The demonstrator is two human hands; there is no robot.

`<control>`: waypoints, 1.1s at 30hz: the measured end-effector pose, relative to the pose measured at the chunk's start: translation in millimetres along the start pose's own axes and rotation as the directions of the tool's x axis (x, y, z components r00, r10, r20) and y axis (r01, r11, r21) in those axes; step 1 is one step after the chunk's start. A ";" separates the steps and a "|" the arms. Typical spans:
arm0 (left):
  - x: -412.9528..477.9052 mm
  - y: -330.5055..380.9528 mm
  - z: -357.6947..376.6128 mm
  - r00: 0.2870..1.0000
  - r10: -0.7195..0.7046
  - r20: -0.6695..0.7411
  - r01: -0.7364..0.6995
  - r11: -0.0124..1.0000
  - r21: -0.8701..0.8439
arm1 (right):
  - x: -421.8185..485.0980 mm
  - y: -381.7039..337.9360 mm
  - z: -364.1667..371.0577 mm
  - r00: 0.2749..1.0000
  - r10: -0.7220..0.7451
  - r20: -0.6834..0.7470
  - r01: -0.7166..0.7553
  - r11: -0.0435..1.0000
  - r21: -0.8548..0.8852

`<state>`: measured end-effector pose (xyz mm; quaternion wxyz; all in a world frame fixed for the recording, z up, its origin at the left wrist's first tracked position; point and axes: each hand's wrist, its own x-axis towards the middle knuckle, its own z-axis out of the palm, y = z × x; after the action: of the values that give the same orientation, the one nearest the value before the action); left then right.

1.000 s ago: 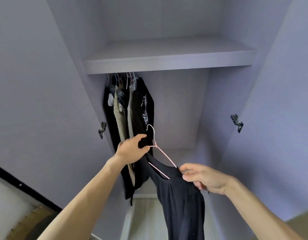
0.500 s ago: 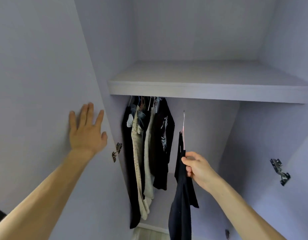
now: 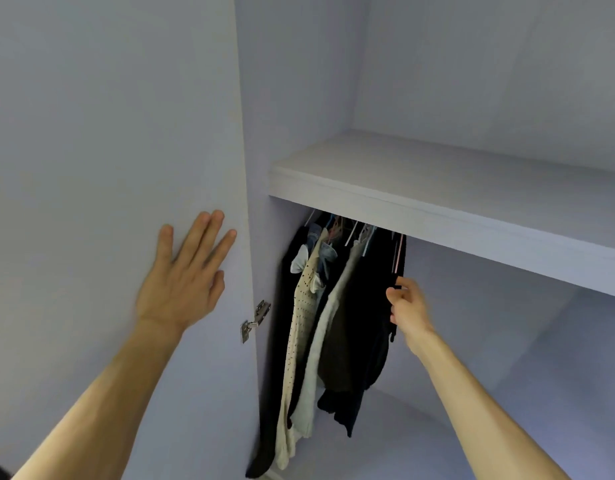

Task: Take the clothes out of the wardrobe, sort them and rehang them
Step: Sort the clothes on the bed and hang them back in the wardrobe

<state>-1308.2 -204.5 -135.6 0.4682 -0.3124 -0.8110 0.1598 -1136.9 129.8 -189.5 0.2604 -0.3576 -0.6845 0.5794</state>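
Several clothes (image 3: 320,327) hang bunched at the left end under the wardrobe shelf (image 3: 437,206): black pieces, a cream dotted top and a pale garment. At the right end of the row hangs a black garment on a pink hanger (image 3: 399,252). My right hand (image 3: 408,310) holds that black garment (image 3: 375,344) at its upper edge, fingers curled on the cloth. My left hand (image 3: 185,275) lies flat with spread fingers on the inside of the open wardrobe door (image 3: 108,133). The rail itself is hidden behind the shelf edge.
A metal hinge (image 3: 255,320) sits on the door's edge beside the clothes. The wardrobe space (image 3: 507,358) to the right of the hanging row holds no clothes. The shelf top above holds nothing visible.
My right hand has carried the black garment on the pink hanger up and left to the end of the hanging row. My left hand stays flat on the door. The view has shifted closer.
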 end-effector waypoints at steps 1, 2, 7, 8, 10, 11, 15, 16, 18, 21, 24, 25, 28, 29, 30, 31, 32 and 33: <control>0.5 0.7 0.8 1.000 0.002 -0.006 -0.001 1.000 0.023 | 11.2 -3.4 2.0 1.000 -0.008 -0.006 0.008 1.000 0.004; 1.0 0.9 1.4 1.000 0.002 -0.014 -0.002 0.999 0.041 | 21.9 -6.4 3.8 1.000 -0.011 -0.012 0.011 1.000 0.002; 2.3 0.8 2.6 0.999 0.006 -0.046 -0.002 0.996 0.085 | 59.2 -5.8 15.6 1.000 0.025 -0.017 -0.025 1.000 -0.017; 2.8 1.4 2.3 0.999 0.006 -0.051 -0.001 0.996 0.092 | 63.1 -1.6 18.7 0.999 0.041 -0.017 -0.042 0.999 -0.028; 3.3 2.5 2.5 0.998 0.007 -0.059 -0.001 0.995 0.104 | 68.2 9.4 25.1 0.997 0.079 -0.019 -0.080 0.995 -0.067; 3.5 2.4 2.8 0.998 0.005 -0.058 0.001 0.995 0.103 | 70.3 14.6 28.4 0.996 0.090 -0.017 -0.091 0.992 -0.084; 2.8 2.1 3.4 0.998 0.001 -0.061 0.007 0.990 0.142 | 71.4 17.9 37.3 0.999 0.044 -0.013 -0.046 0.989 -0.140; 2.8 2.3 3.7 0.998 -0.001 -0.062 0.010 0.989 0.148 | 69.2 17.1 39.4 1.000 0.023 -0.010 -0.025 0.984 -0.174; 3.0 2.8 4.0 0.998 0.005 -0.064 0.004 0.989 0.146 | 62.3 18.4 44.9 1.000 -0.029 -0.001 0.027 0.967 -0.255; 2.2 2.4 5.3 0.998 0.001 -0.065 0.009 0.988 0.156 | 51.8 27.9 52.5 0.996 -0.083 0.038 0.092 0.925 -0.368; 1.2 3.2 5.7 0.999 -0.001 -0.052 0.010 0.986 0.165 | 46.7 35.1 54.3 0.993 -0.046 0.110 0.085 0.920 -0.383; 1.3 3.3 5.3 0.999 -0.002 -0.047 0.010 0.985 0.170 | 45.3 36.0 53.5 0.991 -0.029 0.132 0.077 0.925 -0.372; 1.2 3.0 3.7 0.999 -0.001 -0.042 0.008 0.986 0.167 | 42.1 31.9 45.6 0.987 0.009 0.163 0.053 0.926 -0.373; 0.8 3.4 3.1 0.999 -0.003 -0.036 0.008 0.987 0.162 | 42.1 29.8 41.3 0.985 0.013 0.172 0.055 0.921 -0.386; 0.5 3.4 2.2 1.000 -0.005 -0.030 0.009 0.988 0.152 | 41.4 28.1 36.6 0.983 0.018 0.185 0.060 0.913 -0.405; 0.2 3.2 1.4 1.000 -0.009 -0.023 0.012 0.990 0.137 | 39.6 27.6 32.4 0.980 0.020 0.199 0.068 0.902 -0.426; 0.2 2.9 0.0 1.000 -0.013 -0.014 0.014 0.993 0.118 | 35.7 28.2 28.4 0.976 0.025 0.216 0.075 0.893 -0.444; 0.2 2.5 -2.0 1.000 -0.016 0.001 0.016 0.995 0.100 | 29.2 29.4 25.3 0.972 0.036 0.233 0.075 0.890 -0.450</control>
<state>-1305.7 -202.6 -135.8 0.4837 -0.2819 -0.8048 0.1969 -1168.7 139.7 -224.9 0.0923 -0.3306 -0.8308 0.4380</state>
